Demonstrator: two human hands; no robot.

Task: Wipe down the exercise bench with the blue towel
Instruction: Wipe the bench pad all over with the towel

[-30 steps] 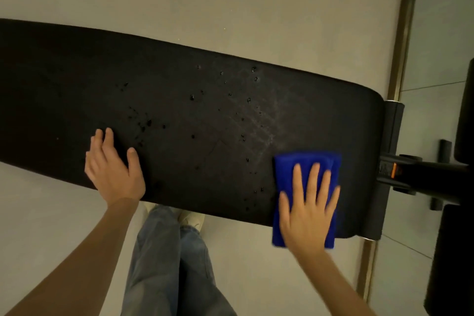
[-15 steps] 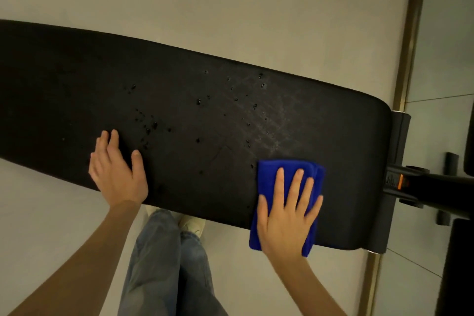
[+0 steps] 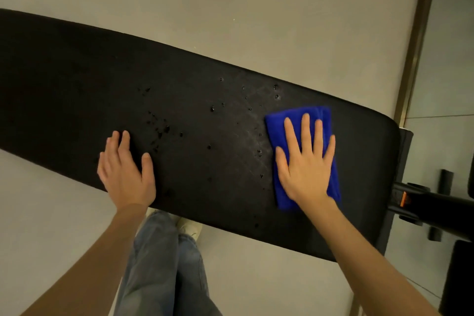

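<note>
The black padded exercise bench (image 3: 77,79) runs across the view from far left to lower right. Small droplets dot its middle, and a dull smeared patch lies left of the towel. A folded blue towel (image 3: 275,126) lies flat on the pad near the right end. My right hand (image 3: 306,161) presses on the towel with straight, spread fingers. My left hand (image 3: 125,169) rests flat on the pad's near edge, left of the droplets.
The bench's black frame with an orange tab (image 3: 404,199) sticks out past the right end. A brass floor strip (image 3: 415,41) runs along the right side. My jeans-clad legs and a pale shoe (image 3: 189,227) stand on grey floor under the near edge.
My right hand slid the towel from the near edge at the right end leftward, then up toward the far side of the pad. My left hand stayed in place.
</note>
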